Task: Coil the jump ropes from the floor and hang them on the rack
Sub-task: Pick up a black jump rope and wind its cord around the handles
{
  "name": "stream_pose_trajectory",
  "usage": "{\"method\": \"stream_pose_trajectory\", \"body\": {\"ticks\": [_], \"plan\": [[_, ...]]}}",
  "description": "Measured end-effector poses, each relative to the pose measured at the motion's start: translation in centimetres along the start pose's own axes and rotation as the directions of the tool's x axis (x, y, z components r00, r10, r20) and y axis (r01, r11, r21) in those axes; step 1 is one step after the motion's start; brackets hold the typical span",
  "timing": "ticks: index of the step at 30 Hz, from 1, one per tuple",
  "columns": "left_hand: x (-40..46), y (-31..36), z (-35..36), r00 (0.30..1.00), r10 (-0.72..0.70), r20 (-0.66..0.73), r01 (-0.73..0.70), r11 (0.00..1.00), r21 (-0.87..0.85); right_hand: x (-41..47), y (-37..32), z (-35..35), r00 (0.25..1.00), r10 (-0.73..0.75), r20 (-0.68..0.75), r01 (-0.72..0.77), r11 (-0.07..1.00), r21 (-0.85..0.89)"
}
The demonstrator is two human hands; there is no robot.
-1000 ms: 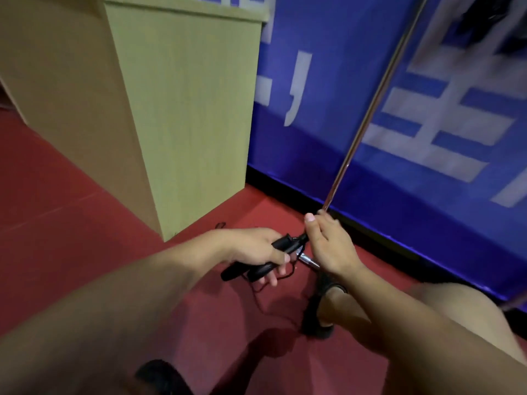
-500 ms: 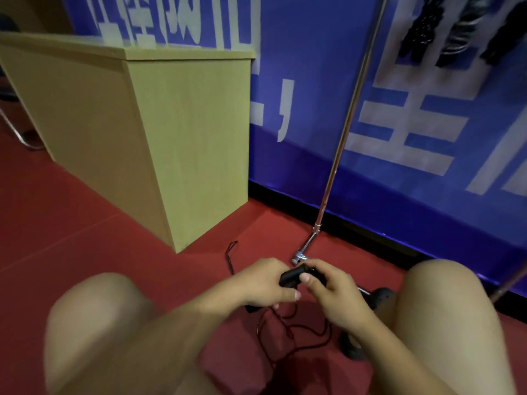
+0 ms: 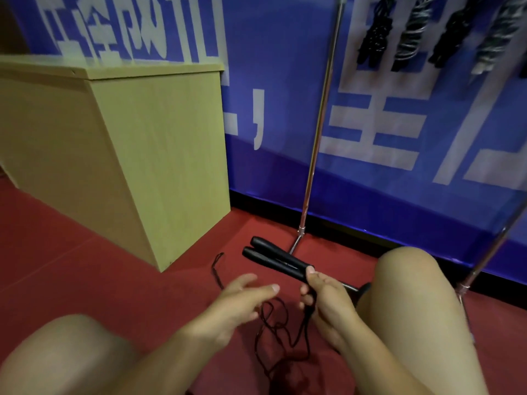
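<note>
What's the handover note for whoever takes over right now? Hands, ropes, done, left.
Right hand: grip on the two black handles, held side by side, pointing up and left.
Left hand: open, fingers loose, holding nothing, just left of the handles.
Cord: loose, tangled on the red floor between the knees, trailing down from the handles; one end loops out toward the wooden cabinet.
Rack: stands against the blue wall; several coiled ropes already hang at its top.
Done: handles gathered.
Left: coil the cord, hang this rope on the rack.
</note>
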State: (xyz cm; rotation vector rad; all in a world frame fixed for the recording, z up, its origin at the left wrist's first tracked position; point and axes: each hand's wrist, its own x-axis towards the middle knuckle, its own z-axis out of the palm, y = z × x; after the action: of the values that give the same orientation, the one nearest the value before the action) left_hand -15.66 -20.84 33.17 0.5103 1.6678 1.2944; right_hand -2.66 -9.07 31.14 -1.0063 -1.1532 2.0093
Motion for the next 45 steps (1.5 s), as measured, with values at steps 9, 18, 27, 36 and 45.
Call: {"method": "stream_pose_trajectory", "body": {"ticks": [9,18,27,36,45], "plan": [[1.9,-0.4,0.7,0.991,0.128,-0.043,-0.134,0.964,-0.229,-0.7,2.9,2.4,0.919,0.132,0.372,-0.010,0.950,-0.312],[3.8,2.0,-2.1,0.966,0.068,-0.248,-0.190,0.838,-0.511,-0.5,3.0,1.8,0.919,0.145,0.367,0.073,0.851,-0.520],[5.6,3.5,-8.1,0.838,0.087,-0.538,-0.280,0.916,-0.288,0.8,0.4,-0.8,0.936,0.188,0.297,0.112,0.643,-0.757],[5.4,1.6,-7.4,0.879,0.329,-0.346,-0.212,0.918,0.335,0.2,-1.9,-2.8,0.969,-0.035,0.245,0.080,0.981,-0.175],[0.1,0.8,-2.2,0.940,0.109,0.323,-0.253,0.858,0.447,0.7,-1.2,-1.8,0.958,-0.282,0.058,0.288,0.931,-0.226]]}}
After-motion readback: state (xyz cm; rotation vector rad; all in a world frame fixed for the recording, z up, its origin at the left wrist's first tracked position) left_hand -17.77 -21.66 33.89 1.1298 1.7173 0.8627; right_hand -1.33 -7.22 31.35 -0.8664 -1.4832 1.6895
